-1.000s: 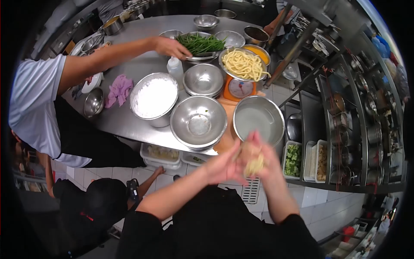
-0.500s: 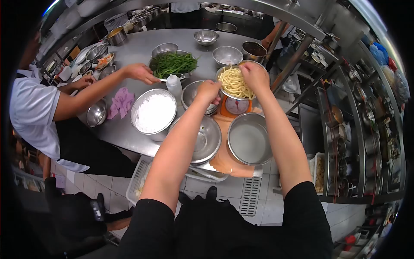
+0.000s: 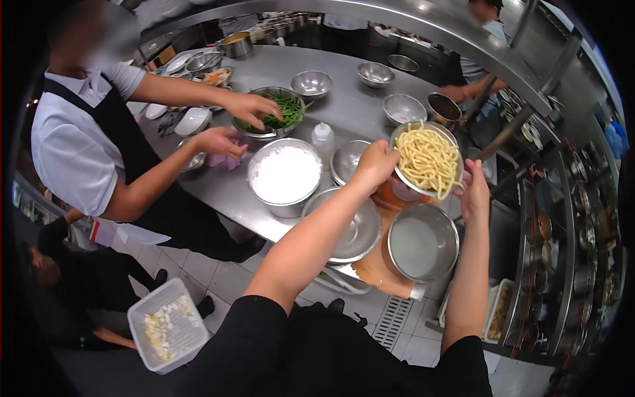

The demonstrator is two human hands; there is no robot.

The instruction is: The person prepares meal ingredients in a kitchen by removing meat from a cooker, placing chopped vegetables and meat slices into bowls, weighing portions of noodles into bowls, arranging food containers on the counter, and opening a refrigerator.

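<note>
A metal bowl of thick yellow noodles [image 3: 426,159] is gripped at its rim from both sides. My left hand [image 3: 378,164] has its fingers closed on the left edge, and my right hand [image 3: 475,190] holds the right edge. The bowl tilts slightly, and some noodles hang over its lower right rim. Beneath it the scale is mostly hidden. Just below stands a metal pot of cloudy liquid [image 3: 423,241] on the orange mat [image 3: 380,272]. An empty metal bowl [image 3: 357,231] lies partly behind my left forearm.
A pot of white powder [image 3: 286,173] and a squeeze bottle [image 3: 323,139] stand left of the bowls. A person in a white shirt [image 3: 86,152] reaches over green vegetables [image 3: 283,114]. Another person is near a white basket [image 3: 169,327]. Metal shelving [image 3: 529,264] stands at right.
Both my hands have gone from the noodles and nearby rim to opposite sides of the bowl. The view has shifted left. A white basket of pale pieces now shows at lower left.
</note>
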